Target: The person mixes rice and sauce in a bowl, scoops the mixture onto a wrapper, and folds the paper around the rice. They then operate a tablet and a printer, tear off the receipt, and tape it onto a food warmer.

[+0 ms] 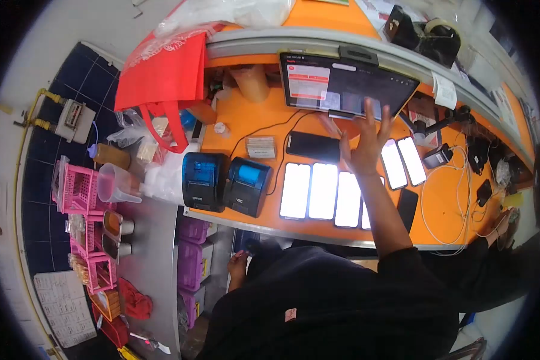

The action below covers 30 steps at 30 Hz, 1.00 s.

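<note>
Fingers (pixel 369 109) near wearer-facing screen (pixel 347 83), long axis sideways

The picture is fairly bright overall, with the orange surface (pixel 237 120) beneath the monitor (pixel 349 83) strongly coloured. Below the monitor, the lit phones (pixel 323 191) glare so hard that their displays burn out to white. Further below it, black clothing (pixel 342 300) loses most detail. Wide-angle distortion bows the rail (pixel 252 41) behind the monitor; dark vignetting rounds the corners. The monitor's smallest text appears too soft to read.
</note>
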Tool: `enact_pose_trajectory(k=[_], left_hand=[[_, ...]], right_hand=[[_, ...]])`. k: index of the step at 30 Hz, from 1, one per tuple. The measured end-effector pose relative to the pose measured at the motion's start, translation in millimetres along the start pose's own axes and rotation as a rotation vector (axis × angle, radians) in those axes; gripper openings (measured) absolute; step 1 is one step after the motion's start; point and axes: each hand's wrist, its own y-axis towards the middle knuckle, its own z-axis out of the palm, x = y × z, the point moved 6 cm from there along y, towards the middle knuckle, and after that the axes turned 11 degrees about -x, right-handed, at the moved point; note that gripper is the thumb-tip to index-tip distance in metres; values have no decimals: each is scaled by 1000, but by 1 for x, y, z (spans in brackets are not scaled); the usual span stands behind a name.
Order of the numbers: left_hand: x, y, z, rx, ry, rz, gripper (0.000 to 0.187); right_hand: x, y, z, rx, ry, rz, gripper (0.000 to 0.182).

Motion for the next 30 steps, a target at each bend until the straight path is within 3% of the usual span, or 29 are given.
enact_pose_trajectory(k=[2,4,9,13,15,20,22,28,30], left_hand=[[-1,5,8,27,-90,-26,37],[-17,-6,16,106,-391,-54,40],[-39,-17,22,161,-362,-109,41],[-42,-17,24,208,-330,-137,39],[-36,-2,29,232,-352,-117,38],[-55,-11,35,318,-403,-131,36],[-62,-17,41,515,-508,-203,34],[-76,-24,67,376,-438,-32,37],[-75,-26,72,383,-429,-81,37]], right_hand=[[-8,25,0,-107,-100,-61,44],[-11,15,10,-67,-115,-32,42],[5,-53,18,126,-133,6,33],[6,-35,11,61,-97,34,33],[7,-2,1,-96,-74,-7,31],[7,14,2,35,-190,-1,28],[6,-10,5,72,-209,6,26],[3,-45,-16,222,-168,137,36],[6,-39,-28,182,-136,122,39]])
